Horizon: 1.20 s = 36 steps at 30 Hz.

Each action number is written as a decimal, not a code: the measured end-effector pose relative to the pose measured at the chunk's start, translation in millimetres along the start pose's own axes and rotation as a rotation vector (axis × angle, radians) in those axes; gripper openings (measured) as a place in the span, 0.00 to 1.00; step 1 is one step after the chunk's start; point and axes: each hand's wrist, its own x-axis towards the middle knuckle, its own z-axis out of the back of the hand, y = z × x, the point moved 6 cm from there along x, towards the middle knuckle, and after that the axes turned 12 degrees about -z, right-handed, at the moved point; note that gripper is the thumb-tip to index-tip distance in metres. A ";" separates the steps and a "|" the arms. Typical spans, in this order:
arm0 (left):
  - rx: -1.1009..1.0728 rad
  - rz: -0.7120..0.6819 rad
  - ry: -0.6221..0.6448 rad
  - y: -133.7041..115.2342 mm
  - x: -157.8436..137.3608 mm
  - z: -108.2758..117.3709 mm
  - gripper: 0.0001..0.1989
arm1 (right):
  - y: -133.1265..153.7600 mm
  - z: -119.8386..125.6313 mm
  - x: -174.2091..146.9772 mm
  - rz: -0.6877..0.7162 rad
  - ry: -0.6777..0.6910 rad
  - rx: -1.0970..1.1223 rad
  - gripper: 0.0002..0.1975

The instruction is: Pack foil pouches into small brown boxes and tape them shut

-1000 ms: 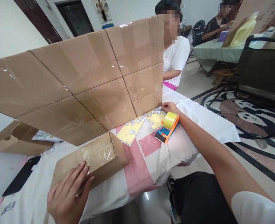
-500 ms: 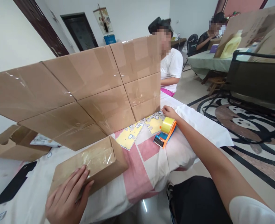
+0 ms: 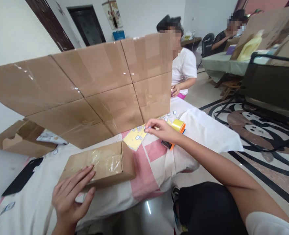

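Note:
My left hand (image 3: 73,192) lies with fingers stretched out along the near top edge of a closed cardboard box (image 3: 105,163), whose top is sealed with shiny clear tape. Over the patterned cloth, my right hand (image 3: 160,129) has its thumb and fingers pinched together. A tiny dark spot shows at the fingertips, too small to name. Just behind that hand, partly covered by it, sits an orange tape dispenser (image 3: 183,128) with a roll of yellow tape (image 3: 177,124).
A tall taped cardboard panel (image 3: 105,88) stands across the table. An open cardboard box (image 3: 24,140) and a black flat piece (image 3: 22,176) are at left. Beyond the panel sits a person in a white shirt (image 3: 187,67). A dark chair (image 3: 272,85) stands at right.
My right hand has moved left from beside the panel's lower corner, past the tape dispenser. My left hand stays at the box, its thumb now farther from it. The other person's hand has come into view.

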 end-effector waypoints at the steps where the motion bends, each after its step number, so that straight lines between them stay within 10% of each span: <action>1: -0.008 0.010 0.001 -0.3 0.0 0.1 0.18 | -6.1 -23.8 -3.0 -0.015 0.115 0.014 0.13; 8: -0.047 0.050 -0.027 -0.1 -1.1 -1.8 0.18 | -53.4 -100.7 -19.3 -0.028 0.344 -0.015 0.07; 26: -0.015 0.079 -0.018 0.2 -2.3 -4.0 0.18 | -55.3 -124.6 -15.2 -0.197 0.337 0.156 0.08; 30: -0.037 0.081 0.016 1.4 -0.8 -4.5 0.19 | -59.4 -110.8 -3.3 -0.086 0.163 -0.007 0.27; 36: -0.028 0.057 0.087 5.1 -1.1 -5.6 0.23 | -66.3 -126.1 1.9 -0.136 0.465 0.151 0.19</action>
